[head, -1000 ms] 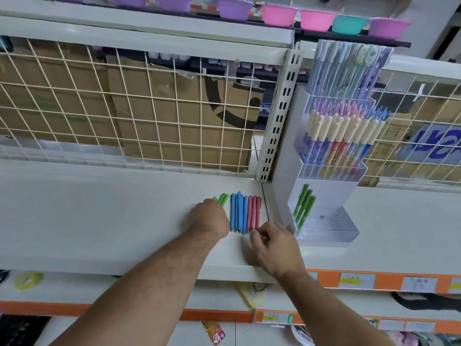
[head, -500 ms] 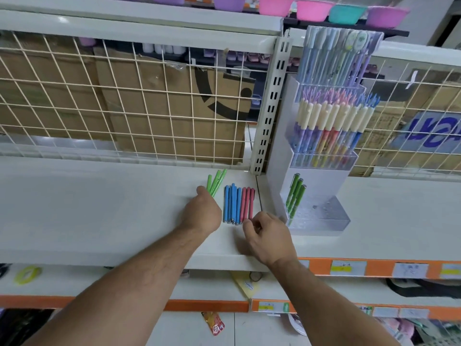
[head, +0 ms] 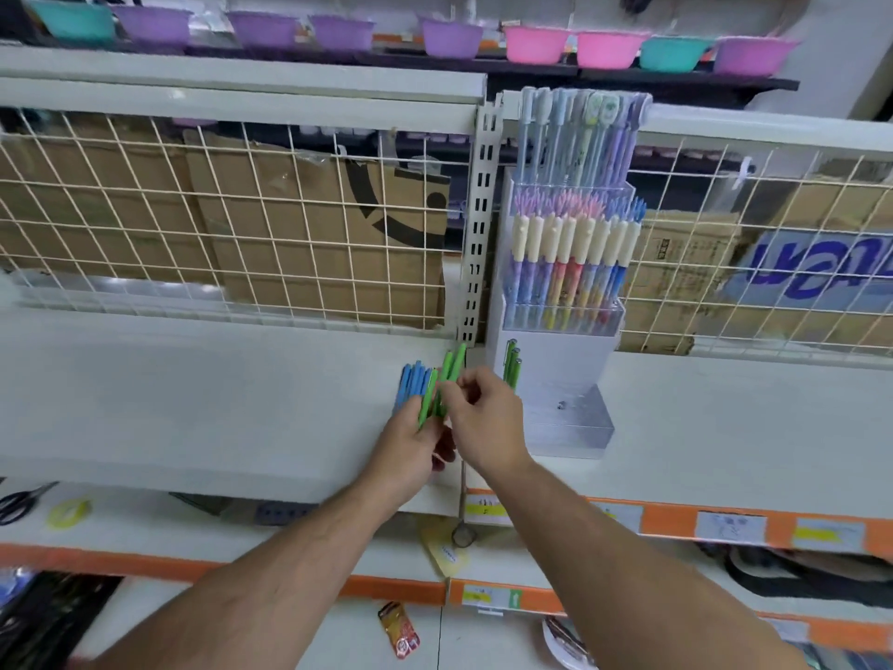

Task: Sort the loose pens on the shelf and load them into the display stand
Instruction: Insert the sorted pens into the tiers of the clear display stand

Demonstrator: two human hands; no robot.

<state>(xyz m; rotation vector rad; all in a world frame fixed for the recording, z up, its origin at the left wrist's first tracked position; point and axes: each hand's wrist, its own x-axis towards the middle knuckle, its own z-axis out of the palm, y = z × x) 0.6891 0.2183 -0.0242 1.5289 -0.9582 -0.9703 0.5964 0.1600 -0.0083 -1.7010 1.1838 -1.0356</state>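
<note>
Both forearms reach up and inward over the shelf (head: 193, 403), the hands meeting just left of the display stand (head: 560, 360); the left hand (head: 410, 449), palm turned rightward, curls its fingers round the lower ends of a fan of green pens (head: 447, 374); the right hand (head: 485, 420), knuckles toward the camera, pinches the same fan near its middle; blue pens (head: 411, 379) show just behind the left fingers (lying or held, I cannot tell); other green pens (head: 512, 365) stand upright in the stand's lowest tier.
</note>
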